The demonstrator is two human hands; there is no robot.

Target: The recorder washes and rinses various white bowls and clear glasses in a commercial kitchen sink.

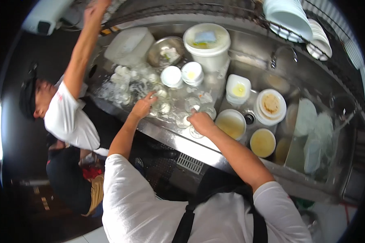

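My left hand [143, 106] reaches into a group of clear glasses [164, 107] on the wet steel drainboard, its fingers at their rims. Whether it grips one is hard to tell. My right hand [202, 122] is closed at the rim of a clear glass [182, 120], with its fingertips partly hidden. Other glasses stand close around it, one of them just beyond the fingers and another [196, 132] under the hand. White suds [114, 91] lie over and around more glassware at the left.
Behind the glasses stand stacked white bowls [172, 76], a steel bowl [165, 51], a translucent tub [129, 45] and a lidded white bucket [207, 48]. The sink [252, 57] holds several containers of cloudy liquid. A co-worker's arm [85, 45] extends at the left. Dishes hang over the rack [287, 18].
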